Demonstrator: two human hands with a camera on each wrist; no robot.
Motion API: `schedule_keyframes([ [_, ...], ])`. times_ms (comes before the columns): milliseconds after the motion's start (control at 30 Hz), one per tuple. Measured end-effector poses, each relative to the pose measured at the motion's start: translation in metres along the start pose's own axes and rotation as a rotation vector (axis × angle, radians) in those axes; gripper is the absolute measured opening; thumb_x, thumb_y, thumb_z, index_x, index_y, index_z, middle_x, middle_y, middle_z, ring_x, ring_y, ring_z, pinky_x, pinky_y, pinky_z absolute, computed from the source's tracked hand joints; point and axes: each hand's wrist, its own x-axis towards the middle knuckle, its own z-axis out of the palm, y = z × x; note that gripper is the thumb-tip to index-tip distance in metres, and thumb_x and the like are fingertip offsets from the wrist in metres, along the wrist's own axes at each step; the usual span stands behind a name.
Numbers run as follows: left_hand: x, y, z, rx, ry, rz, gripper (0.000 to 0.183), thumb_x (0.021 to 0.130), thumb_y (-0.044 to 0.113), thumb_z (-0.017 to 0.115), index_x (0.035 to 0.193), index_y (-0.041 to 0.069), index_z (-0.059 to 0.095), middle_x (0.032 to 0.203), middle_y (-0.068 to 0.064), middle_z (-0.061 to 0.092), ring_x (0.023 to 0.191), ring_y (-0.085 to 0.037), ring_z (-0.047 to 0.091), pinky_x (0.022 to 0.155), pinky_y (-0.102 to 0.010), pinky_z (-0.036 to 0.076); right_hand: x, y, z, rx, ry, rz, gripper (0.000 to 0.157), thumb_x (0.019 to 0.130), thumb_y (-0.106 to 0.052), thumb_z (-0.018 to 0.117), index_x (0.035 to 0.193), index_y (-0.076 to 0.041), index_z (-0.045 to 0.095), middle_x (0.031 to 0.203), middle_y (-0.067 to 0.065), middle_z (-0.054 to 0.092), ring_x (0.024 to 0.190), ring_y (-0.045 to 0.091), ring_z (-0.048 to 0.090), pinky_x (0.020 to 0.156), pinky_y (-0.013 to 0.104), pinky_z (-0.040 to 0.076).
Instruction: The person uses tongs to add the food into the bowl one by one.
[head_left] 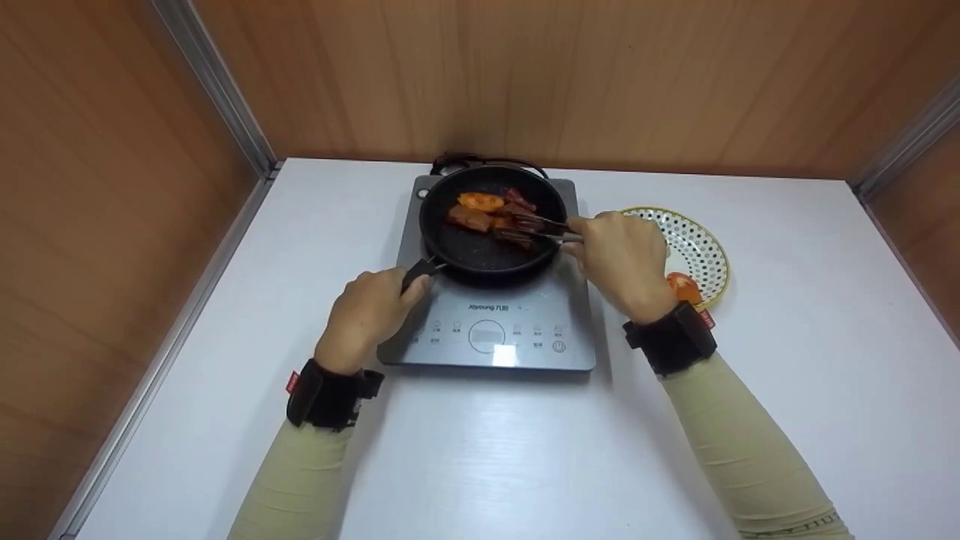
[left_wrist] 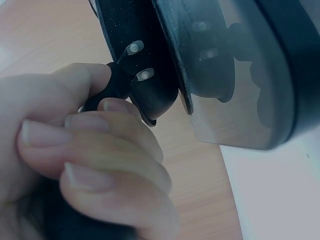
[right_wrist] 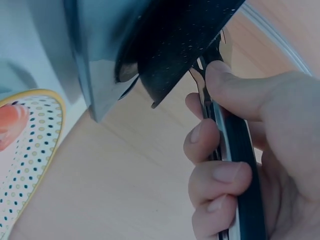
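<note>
A black frying pan stands on a grey induction cooktop. Pieces of browned meat and an orange-red slice, like tomato, lie in it. My left hand grips the pan's black handle; in the left wrist view the fingers curl round the handle below two rivets. With my right hand I hold metal tongs, whose tips reach among the meat pieces. Fingers and thumb wrap the tongs' dark arms in the right wrist view.
Right of the cooktop, partly behind my right hand, is a dotted plate with a yellow rim, bearing a piece of tomato. A black cable lies behind the pan. Wooden panels enclose the white table at the back and sides.
</note>
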Motion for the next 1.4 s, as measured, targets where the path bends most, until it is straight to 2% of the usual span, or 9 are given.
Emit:
schedule_keyframes([
  [233,-0.001,-0.002,0.002,-0.008,0.007,0.006,0.043,0.111,0.041,0.054,0.083,0.009,0.057,0.078,-0.011,0.058,0.073,-0.028,0.056,0.059,-0.037,0.037,-0.002,0.004,0.004,0.001,0.029,-0.002,0.023,0.094,-0.041,0.080,0.104,-0.021,0.079,0.075,0.013,0.071,0.060,0.042,0.064,0.050,0.056,0.045],
  [400,0.000,-0.001,0.003,-0.007,0.007,0.009,0.043,0.111,0.041,0.054,0.082,0.010,0.056,0.079,-0.012,0.059,0.074,-0.029,0.056,0.059,-0.037,0.037,-0.014,0.015,-0.009,0.016,0.066,0.000,0.030,0.094,-0.044,0.078,0.115,-0.022,0.077,0.075,0.013,0.070,0.060,0.042,0.064,0.048,0.056,0.044],
  [567,0.002,0.001,0.002,-0.006,-0.003,0.015,0.043,0.112,0.041,0.053,0.083,0.009,0.056,0.078,-0.012,0.058,0.073,-0.029,0.056,0.059,-0.037,0.037,-0.035,0.041,-0.026,0.037,0.064,0.070,0.032,0.096,-0.040,0.078,0.122,-0.022,0.076,0.079,0.012,0.072,0.060,0.037,0.061,0.046,0.050,0.040],
  [733,0.002,0.000,0.000,0.002,-0.013,0.016,0.043,0.112,0.042,0.052,0.086,0.009,0.057,0.079,-0.012,0.059,0.073,-0.029,0.057,0.059,-0.037,0.038,-0.057,0.075,-0.035,0.060,-0.030,0.189,0.043,0.098,-0.039,0.075,0.134,-0.016,0.072,0.084,0.015,0.070,0.061,0.032,0.054,0.048,0.041,0.033],
  [933,0.001,-0.004,-0.002,0.008,-0.014,0.018,0.042,0.112,0.042,0.052,0.086,0.009,0.056,0.080,-0.011,0.058,0.074,-0.029,0.056,0.060,-0.037,0.037,-0.074,0.106,-0.038,0.103,-0.187,0.331,0.058,0.101,-0.047,0.069,0.145,-0.010,0.064,0.096,0.023,0.071,0.072,0.037,0.056,0.055,0.045,0.038],
  [1033,0.000,-0.004,-0.002,0.010,-0.010,0.017,0.043,0.111,0.042,0.053,0.084,0.010,0.055,0.078,-0.010,0.057,0.073,-0.028,0.055,0.060,-0.036,0.037,-0.077,0.114,-0.041,0.116,-0.251,0.347,0.059,0.102,-0.051,0.066,0.145,-0.011,0.064,0.096,0.022,0.071,0.074,0.037,0.057,0.055,0.046,0.040],
  [1167,0.000,-0.005,-0.002,0.008,-0.014,0.017,0.043,0.112,0.042,0.053,0.084,0.010,0.055,0.078,-0.010,0.056,0.072,-0.027,0.055,0.060,-0.036,0.037,-0.081,0.118,-0.046,0.128,-0.338,0.363,0.065,0.102,-0.058,0.062,0.147,-0.011,0.062,0.106,0.025,0.070,0.080,0.038,0.059,0.057,0.047,0.042],
  [1300,0.001,-0.004,-0.002,0.005,-0.023,0.015,0.043,0.112,0.042,0.052,0.084,0.009,0.056,0.079,-0.011,0.058,0.073,-0.027,0.055,0.060,-0.037,0.038,-0.084,0.120,-0.048,0.129,-0.398,0.379,0.073,0.102,-0.064,0.058,0.150,-0.009,0.058,0.119,0.033,0.067,0.087,0.042,0.059,0.059,0.050,0.044],
  [1400,0.002,-0.003,-0.001,0.011,-0.029,0.012,0.043,0.112,0.043,0.052,0.085,0.009,0.056,0.080,-0.011,0.058,0.073,-0.028,0.056,0.060,-0.037,0.038,-0.085,0.120,-0.047,0.126,-0.434,0.377,0.074,0.102,-0.065,0.056,0.150,-0.009,0.058,0.120,0.034,0.066,0.089,0.042,0.059,0.059,0.049,0.045],
])
